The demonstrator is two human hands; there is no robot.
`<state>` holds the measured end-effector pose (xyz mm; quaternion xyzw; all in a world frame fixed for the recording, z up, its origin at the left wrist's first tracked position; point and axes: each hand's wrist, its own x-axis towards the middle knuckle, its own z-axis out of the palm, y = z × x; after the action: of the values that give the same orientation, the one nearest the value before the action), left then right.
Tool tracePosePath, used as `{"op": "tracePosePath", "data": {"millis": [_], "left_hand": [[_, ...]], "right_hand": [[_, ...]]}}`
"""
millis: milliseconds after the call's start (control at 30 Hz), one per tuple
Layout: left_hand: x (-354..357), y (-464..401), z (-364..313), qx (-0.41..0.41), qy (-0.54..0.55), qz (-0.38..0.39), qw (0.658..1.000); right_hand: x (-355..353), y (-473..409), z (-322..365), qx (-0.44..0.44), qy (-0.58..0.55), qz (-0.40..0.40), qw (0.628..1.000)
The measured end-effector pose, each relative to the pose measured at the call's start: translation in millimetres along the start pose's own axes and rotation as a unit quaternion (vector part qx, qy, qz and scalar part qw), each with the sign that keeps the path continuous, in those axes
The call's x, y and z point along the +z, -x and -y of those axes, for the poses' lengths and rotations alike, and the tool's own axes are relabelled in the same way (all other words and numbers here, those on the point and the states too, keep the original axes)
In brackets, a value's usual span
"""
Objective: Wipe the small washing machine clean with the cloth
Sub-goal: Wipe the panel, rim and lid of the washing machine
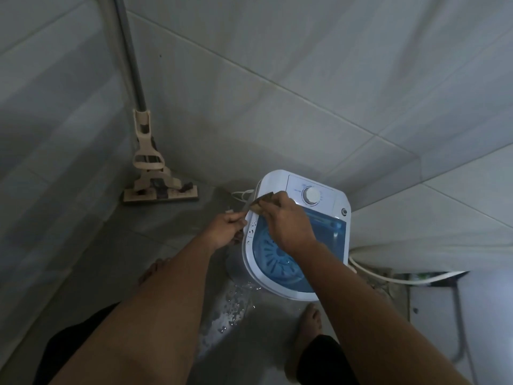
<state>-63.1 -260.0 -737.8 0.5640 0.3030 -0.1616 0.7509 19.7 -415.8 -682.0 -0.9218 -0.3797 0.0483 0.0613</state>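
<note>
Far out past your left fingers, a mop [155,173] stands in the corner where the tiled walls meet, its flat head on the floor [105,245] and its grey pole running up along the wall.

Your left hand [226,227] sits just beside the left rim of the small washing machine [280,284]. Its fingers [240,218] are curled together around the rim's edge, or possibly around a trailing end of the cloth; you cannot tell which from here. A white cord [241,195] loops on the floor just beyond those fingers, against the machine's back corner.

Your right hand [288,225] reaches across the open top of the machine. Its fingers [277,200] are pinched shut on the cloth [262,204], a dark brownish piece pressed onto the white rim at the machine's upper left corner, right between your two hands. Water drops bead on the rim just under the left fingers.

Below your right palm the blue tub shows its ribbed pulsator. Just past the right fingertips sits the round white dial [312,195] on the control panel, and further right a translucent blue lid [329,226] covers the rear part of the opening.

Near your feet the floor is wet, with a splashed puddle at the machine's front. A white hose [388,276] trails off to the right, well apart from either hand.
</note>
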Motion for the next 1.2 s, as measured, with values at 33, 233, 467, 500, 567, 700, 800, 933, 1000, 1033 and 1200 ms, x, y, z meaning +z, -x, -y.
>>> {"op": "tracePosePath", "data": {"millis": [33, 233, 467, 500, 567, 700, 800, 933, 1000, 1033, 1200], "left_hand": [[0.1, 0.3, 0.1, 0.001, -0.001, 0.0, 1.0], [0.9, 0.6, -1.9, 0.006, 0.025, 0.001, 1.0], [1.8, 3.5, -5.9, 0.008, 0.023, -0.012, 1.0], [1.4, 2.8, -6.0, 0.008, 0.022, -0.014, 1.0], [1.7, 1.8, -6.1, 0.01, 0.03, -0.011, 0.999], [1.7, 0.3, -10.5, 0.012, 0.062, -0.012, 0.998], [-1.3, 0.1, -11.1, -0.01, 0.043, -0.018, 0.999], [-3.0, 4.4, -14.8, -0.022, 0.038, -0.011, 0.999], [-2.5, 5.0, -14.9, -0.021, 0.04, -0.004, 0.999], [-2.9, 4.4, -14.0, -0.022, 0.044, -0.003, 0.999], [-3.3, 6.6, -14.1, -0.026, 0.044, 0.002, 0.999]], "right_hand": [[0.0, 2.5, 0.4, -0.008, 0.004, 0.0, 1.0], [3.8, 27.2, 4.0, -0.072, 0.019, 0.034, 0.997], [8.7, 56.2, 10.4, -0.141, 0.024, 0.05, 0.988], [7.3, 56.1, 9.6, -0.153, 0.022, 0.06, 0.986], [1.5, 49.9, 5.5, -0.177, 0.023, 0.084, 0.98], [-27.3, 19.7, -6.1, -0.118, -0.062, 0.049, 0.99], [-40.6, -12.9, -20.7, -0.011, -0.085, -0.024, 0.996], [-26.4, -40.4, -25.6, 0.053, -0.06, -0.018, 0.997], [-12.7, -34.9, -17.1, 0.036, -0.039, 0.014, 0.998], [-6.7, -28.4, -12.4, 0.025, -0.037, 0.014, 0.999], [6.0, 11.8, -2.2, -0.04, -0.008, 0.005, 0.999]]}}
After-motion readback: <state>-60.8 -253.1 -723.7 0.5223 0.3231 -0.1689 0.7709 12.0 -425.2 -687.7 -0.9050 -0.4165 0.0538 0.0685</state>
